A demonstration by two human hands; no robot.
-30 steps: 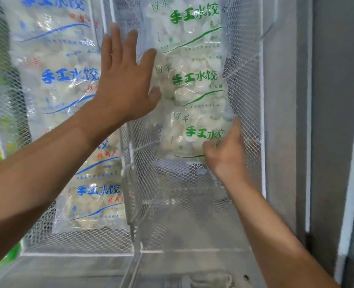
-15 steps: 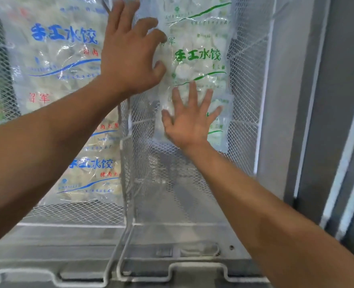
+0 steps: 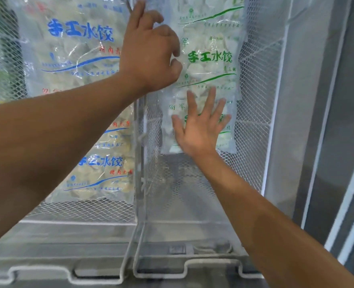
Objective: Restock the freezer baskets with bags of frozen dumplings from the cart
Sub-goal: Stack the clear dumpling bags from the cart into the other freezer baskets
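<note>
Nearest the camera ran the bent wire rims [image 3: 184,265] of two mesh freezer baskets, set side by side above the grey freezer edge. Beyond the rims, the right basket [image 3: 253,129] had a bare stretch of mesh floor in its near part, while the left basket [image 3: 78,210] was filled almost to its near end. Both forearms reached forward over these rims.

The right hand [image 3: 201,129] lay flat, fingers straight and spread wide, palm pressed against the lower part of a green-printed dumpling bag [image 3: 211,65] in the right basket. That bag was the nearest of a row of green-printed bags running away up the basket, and it touched the mesh beneath it.

Farther in, the left hand [image 3: 151,57] sat at the wire divider [image 3: 139,163] where the two baskets met. Its index finger pointed up along the divider, the other fingers were curled, and the fingertips and thumb touched the left edge of the green-printed bag; whether they actually pinched the plastic could not be told.

In the left basket lay blue-printed dumpling bags [image 3: 78,50], one overlapping the next, the farthest cut off by the top of the view. A grey freezer wall [image 3: 296,100] stood just right of the right basket.
</note>
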